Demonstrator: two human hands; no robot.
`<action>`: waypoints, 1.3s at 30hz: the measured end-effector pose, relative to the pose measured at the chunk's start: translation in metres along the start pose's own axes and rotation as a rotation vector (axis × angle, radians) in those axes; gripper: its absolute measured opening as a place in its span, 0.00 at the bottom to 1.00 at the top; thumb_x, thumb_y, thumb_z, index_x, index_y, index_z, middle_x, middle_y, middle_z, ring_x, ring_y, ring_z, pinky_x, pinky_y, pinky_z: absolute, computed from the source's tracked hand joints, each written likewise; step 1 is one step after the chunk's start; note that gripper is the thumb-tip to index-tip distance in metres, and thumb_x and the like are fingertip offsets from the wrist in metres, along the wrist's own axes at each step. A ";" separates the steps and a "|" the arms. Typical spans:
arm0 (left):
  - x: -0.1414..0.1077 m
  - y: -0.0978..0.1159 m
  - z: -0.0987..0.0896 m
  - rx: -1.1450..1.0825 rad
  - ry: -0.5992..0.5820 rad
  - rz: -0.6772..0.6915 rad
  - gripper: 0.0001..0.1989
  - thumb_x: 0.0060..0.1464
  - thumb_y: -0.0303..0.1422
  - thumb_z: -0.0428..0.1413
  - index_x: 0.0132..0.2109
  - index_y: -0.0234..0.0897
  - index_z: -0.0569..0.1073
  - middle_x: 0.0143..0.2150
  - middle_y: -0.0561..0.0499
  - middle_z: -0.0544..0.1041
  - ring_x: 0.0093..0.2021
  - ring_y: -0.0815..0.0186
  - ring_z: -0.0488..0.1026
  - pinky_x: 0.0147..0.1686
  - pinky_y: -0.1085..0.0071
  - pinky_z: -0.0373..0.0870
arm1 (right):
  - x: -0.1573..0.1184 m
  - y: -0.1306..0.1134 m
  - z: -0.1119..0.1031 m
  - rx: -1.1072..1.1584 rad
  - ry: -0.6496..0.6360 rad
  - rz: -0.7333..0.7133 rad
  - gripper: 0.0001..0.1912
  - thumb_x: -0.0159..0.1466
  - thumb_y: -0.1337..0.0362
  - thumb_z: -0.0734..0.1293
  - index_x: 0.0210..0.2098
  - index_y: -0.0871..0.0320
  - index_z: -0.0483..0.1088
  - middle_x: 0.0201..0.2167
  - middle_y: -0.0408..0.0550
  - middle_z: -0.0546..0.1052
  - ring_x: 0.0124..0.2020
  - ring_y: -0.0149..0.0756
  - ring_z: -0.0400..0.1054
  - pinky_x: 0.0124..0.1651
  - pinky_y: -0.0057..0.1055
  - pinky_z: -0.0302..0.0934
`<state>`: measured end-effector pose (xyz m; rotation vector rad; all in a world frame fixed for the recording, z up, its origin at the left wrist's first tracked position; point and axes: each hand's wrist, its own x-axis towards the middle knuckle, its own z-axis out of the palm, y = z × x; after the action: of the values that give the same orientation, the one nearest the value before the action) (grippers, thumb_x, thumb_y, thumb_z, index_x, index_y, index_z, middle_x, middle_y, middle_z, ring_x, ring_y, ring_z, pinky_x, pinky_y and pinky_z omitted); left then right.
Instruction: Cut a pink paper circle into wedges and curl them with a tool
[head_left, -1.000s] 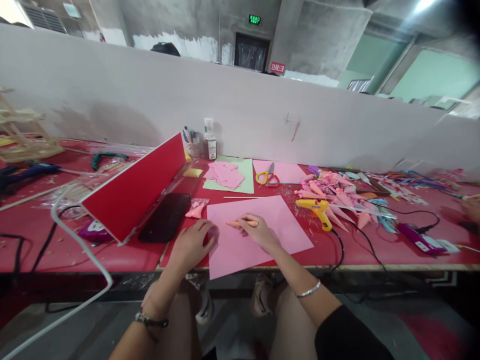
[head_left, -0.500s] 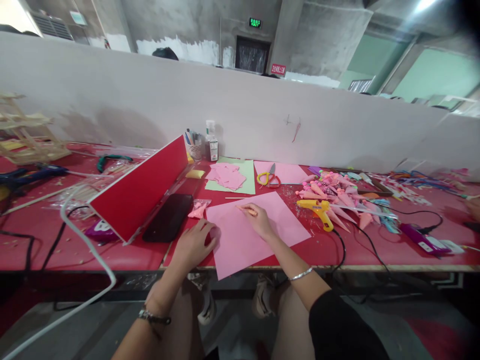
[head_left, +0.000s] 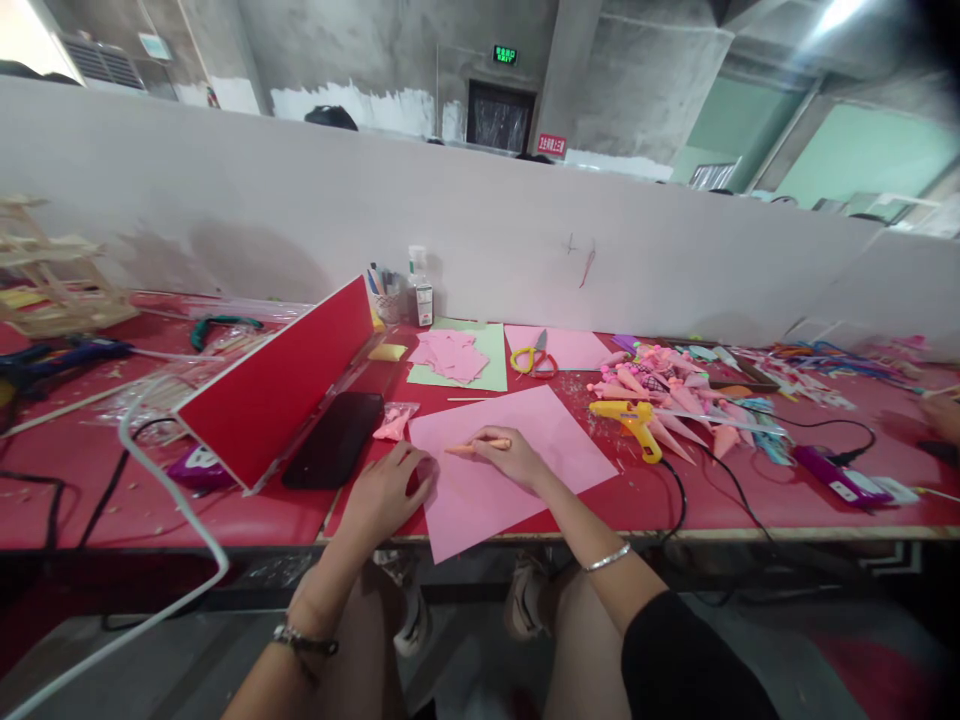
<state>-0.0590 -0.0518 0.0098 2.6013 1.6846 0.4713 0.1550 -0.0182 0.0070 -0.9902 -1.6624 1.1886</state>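
A large pink sheet of paper point(head_left: 517, 480) lies at a slant at the table's near edge. My right hand point(head_left: 514, 458) is over its middle, fingers closed around a short wood-coloured pencil point(head_left: 463, 449). The pencil is tilted low and points left; whether its tip touches the paper I cannot tell. My left hand point(head_left: 394, 490) rests at the sheet's left edge, fingers curved but apart and nothing visible in them. Just beyond it is a small clear bag with pink contents point(head_left: 395, 421).
Behind the sheet lie pink paper cutouts point(head_left: 452, 357) and scissors point(head_left: 534, 358). A yellow glue gun point(head_left: 631, 425) and a heap of pink cones point(head_left: 660, 380) are on the right. To the left stand a red board point(head_left: 285, 385) and a black phone point(head_left: 335, 440).
My right hand has shifted slightly left and nearer, and the pencil now lies flatter with its tip further left. My left hand stays in almost the same place.
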 end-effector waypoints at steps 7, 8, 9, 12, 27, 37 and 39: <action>0.000 0.000 0.000 0.035 -0.008 0.000 0.14 0.53 0.36 0.46 0.45 0.38 0.67 0.44 0.46 0.70 0.37 0.63 0.70 0.36 0.70 0.64 | 0.018 0.011 -0.002 -0.076 0.163 -0.023 0.11 0.57 0.58 0.62 0.32 0.59 0.69 0.32 0.45 0.74 0.36 0.33 0.67 0.39 0.28 0.60; 0.000 0.000 -0.001 0.044 -0.010 0.001 0.14 0.53 0.36 0.46 0.45 0.38 0.67 0.44 0.46 0.70 0.37 0.63 0.70 0.35 0.70 0.64 | 0.021 0.015 -0.004 -0.102 0.217 -0.024 0.11 0.57 0.58 0.62 0.32 0.58 0.69 0.32 0.45 0.73 0.36 0.33 0.67 0.40 0.28 0.59; 0.000 0.000 -0.001 0.053 -0.012 0.001 0.14 0.53 0.36 0.46 0.45 0.38 0.68 0.44 0.46 0.70 0.37 0.63 0.70 0.35 0.70 0.64 | 0.022 0.019 -0.007 -0.128 0.269 -0.023 0.10 0.57 0.58 0.61 0.32 0.57 0.69 0.32 0.45 0.73 0.36 0.33 0.66 0.41 0.29 0.59; -0.001 0.001 -0.001 0.078 -0.010 0.001 0.14 0.53 0.36 0.45 0.45 0.39 0.68 0.44 0.46 0.70 0.36 0.63 0.70 0.34 0.70 0.63 | 0.022 0.027 -0.019 -0.199 0.394 -0.009 0.08 0.57 0.59 0.60 0.32 0.55 0.68 0.30 0.44 0.72 0.34 0.35 0.66 0.40 0.30 0.58; -0.024 0.020 -0.005 0.214 0.014 -0.017 0.16 0.55 0.33 0.42 0.47 0.38 0.68 0.45 0.46 0.71 0.35 0.60 0.71 0.33 0.65 0.63 | 0.001 0.010 -0.001 -0.161 0.161 -0.125 0.11 0.59 0.59 0.60 0.38 0.57 0.69 0.39 0.48 0.73 0.42 0.34 0.66 0.45 0.30 0.59; -0.046 0.042 -0.001 0.286 0.010 -0.034 0.17 0.58 0.35 0.40 0.51 0.40 0.65 0.49 0.45 0.70 0.40 0.59 0.70 0.35 0.63 0.62 | 0.012 0.009 -0.008 -0.252 0.101 -0.151 0.11 0.58 0.61 0.62 0.39 0.56 0.71 0.37 0.47 0.72 0.40 0.34 0.65 0.46 0.31 0.57; -0.048 0.043 -0.001 0.283 0.008 -0.030 0.17 0.58 0.35 0.41 0.51 0.40 0.65 0.49 0.45 0.70 0.41 0.59 0.70 0.36 0.64 0.62 | 0.013 0.010 -0.007 -0.262 0.095 -0.151 0.11 0.58 0.61 0.62 0.39 0.55 0.71 0.38 0.47 0.72 0.40 0.33 0.66 0.45 0.30 0.58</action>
<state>-0.0388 -0.1135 0.0062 2.7576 1.9184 0.2596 0.1585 -0.0016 0.0016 -1.0423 -1.8129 0.8263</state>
